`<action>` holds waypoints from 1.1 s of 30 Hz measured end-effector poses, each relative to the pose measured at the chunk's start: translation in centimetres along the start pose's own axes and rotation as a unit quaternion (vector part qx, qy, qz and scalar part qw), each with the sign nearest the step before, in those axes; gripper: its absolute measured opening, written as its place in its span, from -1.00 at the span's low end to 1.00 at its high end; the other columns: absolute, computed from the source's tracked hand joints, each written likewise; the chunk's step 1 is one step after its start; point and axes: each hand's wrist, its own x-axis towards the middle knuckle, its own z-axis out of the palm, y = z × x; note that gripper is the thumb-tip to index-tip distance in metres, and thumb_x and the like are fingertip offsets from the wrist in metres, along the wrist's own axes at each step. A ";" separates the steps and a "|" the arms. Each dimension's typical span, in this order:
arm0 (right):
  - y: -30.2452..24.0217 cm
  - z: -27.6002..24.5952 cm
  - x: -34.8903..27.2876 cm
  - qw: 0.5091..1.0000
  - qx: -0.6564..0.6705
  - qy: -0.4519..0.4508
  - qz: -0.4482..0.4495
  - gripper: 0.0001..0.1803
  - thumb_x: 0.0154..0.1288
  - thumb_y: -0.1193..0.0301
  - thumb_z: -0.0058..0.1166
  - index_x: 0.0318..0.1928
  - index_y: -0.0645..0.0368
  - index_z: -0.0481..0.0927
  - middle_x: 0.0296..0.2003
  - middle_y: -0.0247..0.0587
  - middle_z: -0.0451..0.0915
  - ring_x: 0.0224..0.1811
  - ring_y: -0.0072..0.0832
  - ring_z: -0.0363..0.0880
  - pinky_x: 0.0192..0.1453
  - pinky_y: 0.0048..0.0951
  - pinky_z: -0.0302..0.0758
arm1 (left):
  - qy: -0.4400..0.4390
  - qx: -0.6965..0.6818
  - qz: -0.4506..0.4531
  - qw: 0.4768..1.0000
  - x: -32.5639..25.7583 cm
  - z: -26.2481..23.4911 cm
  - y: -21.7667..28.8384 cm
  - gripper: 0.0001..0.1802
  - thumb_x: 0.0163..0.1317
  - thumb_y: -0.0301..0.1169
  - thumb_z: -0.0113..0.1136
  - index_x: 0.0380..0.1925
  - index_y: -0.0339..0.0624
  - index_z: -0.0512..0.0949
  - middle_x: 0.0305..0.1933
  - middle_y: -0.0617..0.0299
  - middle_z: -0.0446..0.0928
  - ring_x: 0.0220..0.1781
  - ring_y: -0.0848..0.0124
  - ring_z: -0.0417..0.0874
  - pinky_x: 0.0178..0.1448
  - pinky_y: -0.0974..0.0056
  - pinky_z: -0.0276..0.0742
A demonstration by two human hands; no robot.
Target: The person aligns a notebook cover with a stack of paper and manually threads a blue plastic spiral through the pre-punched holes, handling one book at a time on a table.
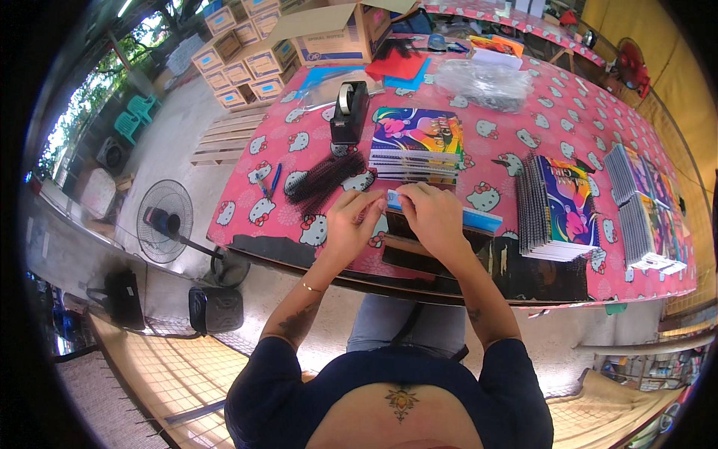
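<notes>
At the table's near edge my left hand (354, 218) is closed, fingers curled and fingertips together; what they pinch is hidden. My right hand (434, 212) bends its fingers over a long, flat blue strip (482, 219), whose left end shows between my hands. Just beyond them lies a stack of spiral notebooks (416, 135) with colourful covers. A bundle of black spiral binding coils (325, 183) rests to the left of the stack. Behind the coils stands a black tape dispenser (348, 116) with a roll of tape.
More notebook stacks (565, 206) stand at the right, with others (647, 209) beyond. A blue pen (276, 179) lies left of the coils. Farther back are clear plastic wrap (485, 84), a red sheet (398, 64) and an open carton (333, 41). A floor fan (164, 221) stands left of the table.
</notes>
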 end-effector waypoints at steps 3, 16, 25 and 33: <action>0.1 0.1 0.0 1.000 -0.006 0.001 -0.002 -0.92 0.34 0.35 0.17 -0.21 0.03 0.63 -0.37 -0.29 0.64 -0.29 -0.27 0.67 -0.27 -0.21 0.43 | -0.006 0.001 -0.025 1.000 0.2 -0.1 0.3 -0.85 0.33 -0.45 0.30 -0.17 -0.27 0.72 -0.39 0.09 0.62 -0.46 0.28 0.62 -0.34 0.25 0.53; 0.0 0.2 0.0 1.000 -0.012 0.008 -0.001 -0.91 0.34 0.35 0.17 -0.21 0.04 0.62 -0.37 -0.28 0.64 -0.30 -0.27 0.67 -0.27 -0.21 0.44 | -0.056 0.082 -0.028 0.995 1.7 -1.0 0.5 -0.80 0.35 -0.32 0.28 -0.32 -0.24 0.70 -0.47 0.07 0.62 -0.49 0.09 0.63 -0.38 0.10 0.49; -0.2 0.2 -0.2 1.000 -0.022 -0.001 0.004 -0.90 0.33 0.34 0.17 -0.20 0.03 0.62 -0.37 -0.28 0.63 -0.29 -0.24 0.66 -0.25 -0.18 0.44 | -0.089 0.012 -0.111 0.990 1.4 -1.1 0.5 -0.77 0.40 -0.34 0.24 -0.34 -0.29 0.67 -0.46 -0.04 0.63 -0.48 0.06 0.66 -0.37 0.14 0.52; -0.1 0.2 -0.2 1.000 -0.017 0.000 0.004 -0.90 0.32 0.33 0.18 -0.20 0.01 0.62 -0.36 -0.28 0.65 -0.32 -0.24 0.66 -0.25 -0.18 0.46 | -0.018 -0.007 0.018 1.000 1.7 -0.4 0.2 -0.82 0.31 -0.47 0.34 -0.14 -0.31 0.68 -0.24 0.11 0.62 -0.42 0.46 0.58 -0.34 0.33 0.49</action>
